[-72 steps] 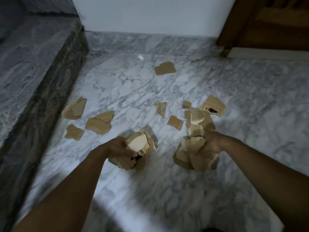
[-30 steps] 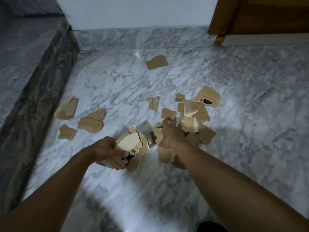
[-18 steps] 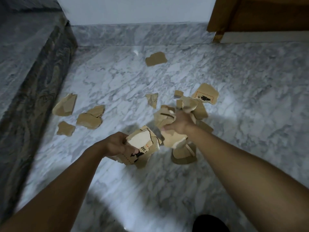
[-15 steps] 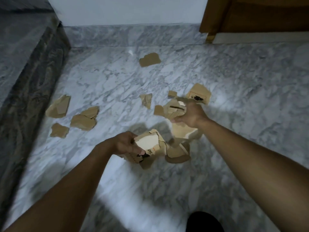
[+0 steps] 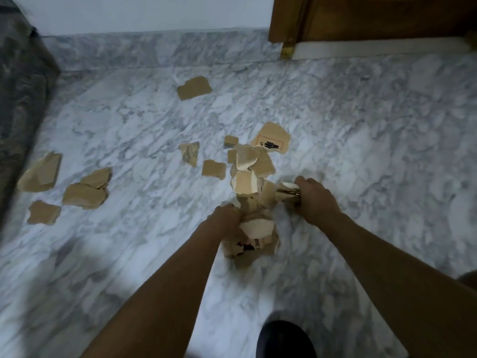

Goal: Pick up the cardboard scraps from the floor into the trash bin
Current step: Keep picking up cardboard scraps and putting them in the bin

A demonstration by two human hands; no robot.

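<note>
I see my left hand (image 5: 227, 215) gripping a printed cardboard bundle (image 5: 254, 236) over the marble floor (image 5: 361, 151), right hand (image 5: 313, 197) clenched on a smaller wad (image 5: 287, 191) beside it. Loose scraps (image 5: 84, 195) lie scattered ahead & to the left, w/ a lone scrap (image 5: 195, 87) near the far skirting (image 5: 154, 47).

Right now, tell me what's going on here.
A person is gathering torn brown cardboard scraps off the grey-white marble floor. The left grip holds a crumpled printed cardboard wad. The right grip clutches a thin stack of scraps. More lie loose: a pile just beyond the hands, a cluster at left, and one flat piece near the far wall. No trash bin is in view.
</note>
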